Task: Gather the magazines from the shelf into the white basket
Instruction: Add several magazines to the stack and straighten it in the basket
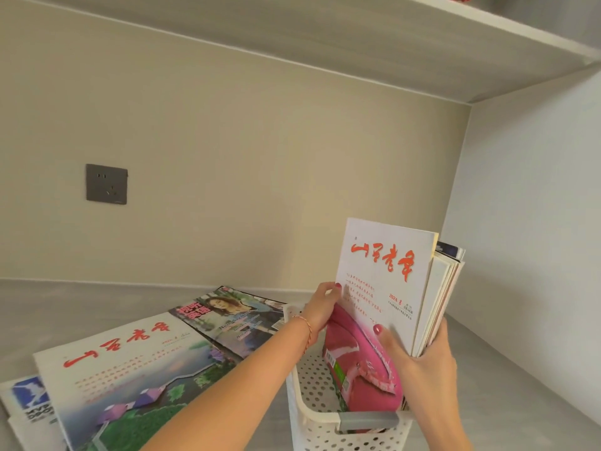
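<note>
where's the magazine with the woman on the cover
In the head view it lies flat on the grey shelf, left of the white perforated basket: the woman-cover magazine, partly under the red-titled landscape magazine.

The lower part of the bundle of magazines [422,288] is hidden behind the right hand [419,369] and the basket [312,415] wall; the basket's near end is cut off by the bottom edge; the bottom magazine [26,405] on the shelf [65,307] (blue and white cover) lies mostly under another and runs off the left edge; small cover print is too fine to read.
</note>
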